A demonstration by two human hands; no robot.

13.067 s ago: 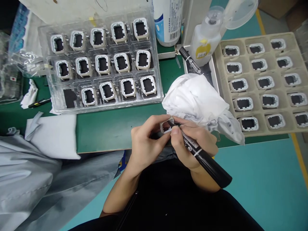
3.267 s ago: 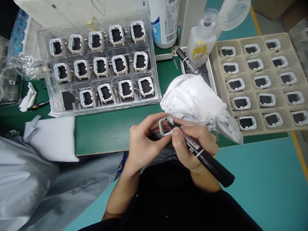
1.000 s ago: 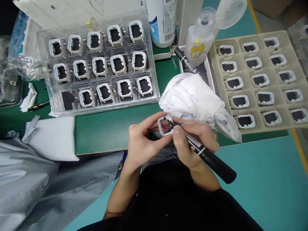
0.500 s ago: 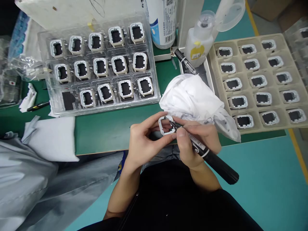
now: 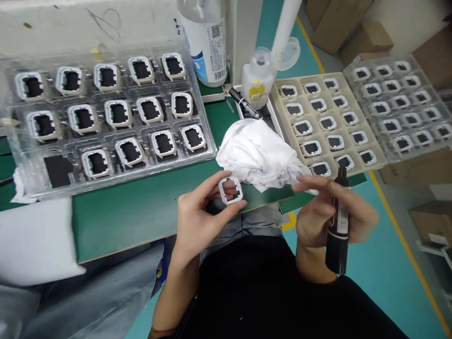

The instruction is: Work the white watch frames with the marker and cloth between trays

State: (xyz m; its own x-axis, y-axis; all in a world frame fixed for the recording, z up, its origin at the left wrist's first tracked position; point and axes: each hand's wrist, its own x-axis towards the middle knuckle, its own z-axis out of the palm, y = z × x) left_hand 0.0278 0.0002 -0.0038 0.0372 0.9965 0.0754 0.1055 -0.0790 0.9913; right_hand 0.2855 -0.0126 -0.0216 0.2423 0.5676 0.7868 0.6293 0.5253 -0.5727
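Between thumb and fingers, my left hand (image 5: 205,212) holds a white square frame (image 5: 231,203) with rounded corners, near the table's front edge. My right hand (image 5: 328,212), slightly blurred, grips a black marker (image 5: 337,245) whose tip end points up and away. The marker is well to the right of the frame and apart from it. A crumpled white cloth (image 5: 256,150) lies just beyond the frame. To the left, a clear plastic tray (image 5: 141,174) bears rows of similar frames on black pieces; its front left pocket shows only a black piece.
A beige tray (image 5: 356,165) and another clear tray (image 5: 391,155) with frames stand at the right. Behind the cloth are a second marker (image 5: 244,102), a small bottle (image 5: 257,77) and a large bottle (image 5: 208,47). Another person's leg (image 5: 116,282) is at the lower left.
My right hand has drawn the marker away from the frame to the right and turned it nearly upright. My left hand still holds the frame. The camera view has shifted right.
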